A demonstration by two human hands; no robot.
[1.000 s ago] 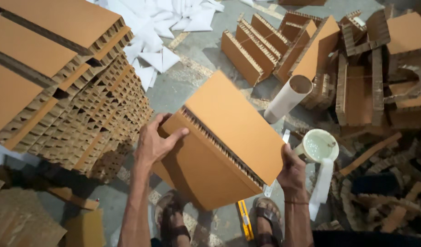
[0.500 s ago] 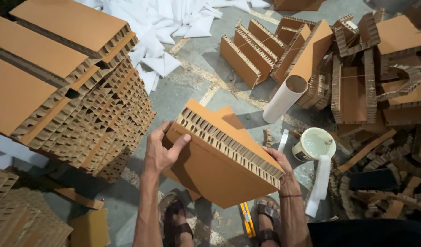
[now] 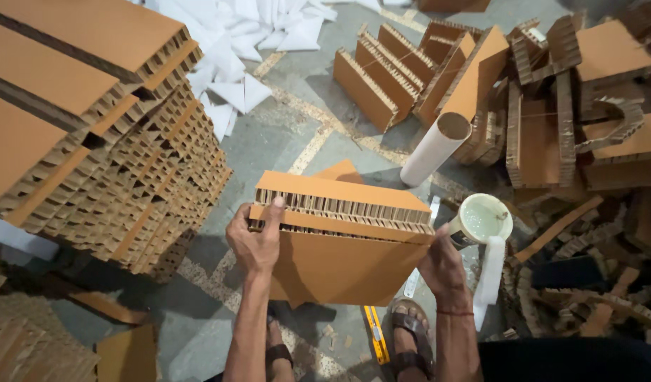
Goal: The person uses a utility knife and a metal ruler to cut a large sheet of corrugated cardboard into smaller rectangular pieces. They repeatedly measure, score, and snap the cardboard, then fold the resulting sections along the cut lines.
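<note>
Honeycomb cardboard panels [image 3: 340, 233], two, held edge-up near centre above the floor [image 3: 283, 141]. Left hand [image 3: 255, 240] clasps their left end, right hand [image 3: 442, 265] their right. White tub [image 3: 481, 219] just right; stacked panels [image 3: 92, 127] far left.

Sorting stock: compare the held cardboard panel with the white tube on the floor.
The panel is brown, flat, with a honeycomb edge; the tube is white, round and hollow. The panel is gripped by the left hand and right hand; the tube lies untouched, leaning on scraps.
</note>
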